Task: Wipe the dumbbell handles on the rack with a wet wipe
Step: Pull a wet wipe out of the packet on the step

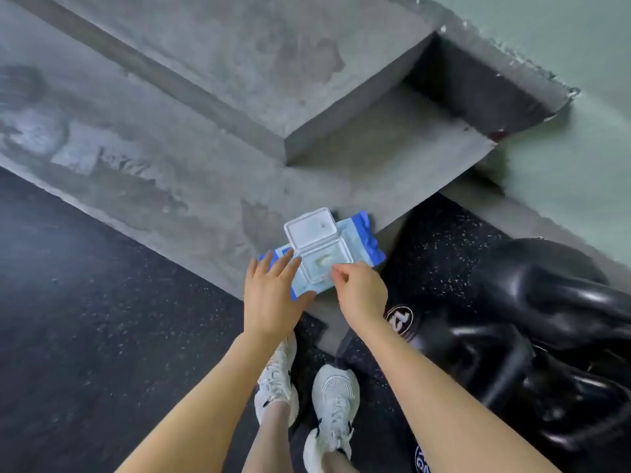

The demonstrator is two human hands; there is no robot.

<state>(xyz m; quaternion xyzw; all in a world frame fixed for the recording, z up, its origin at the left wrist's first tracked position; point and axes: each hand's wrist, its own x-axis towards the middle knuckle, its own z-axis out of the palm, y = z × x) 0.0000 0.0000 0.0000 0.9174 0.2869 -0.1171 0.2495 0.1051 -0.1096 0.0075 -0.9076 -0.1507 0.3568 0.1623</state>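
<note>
Two bare forearms reach down past white trainers [334,394] to a wet wipe pack [358,244] on a concrete ledge [205,199], its long axis running near-left to far-right along the ledge's near corner. The left hand [269,298] presses its straight fingers [283,264] on the pack's left end. The right hand [362,295], nearer the opening under the raised lid [310,228], bunches its fingertips at the rim; whether they pinch a wipe I cannot tell. Black weights [546,302] lie to the right.
</note>
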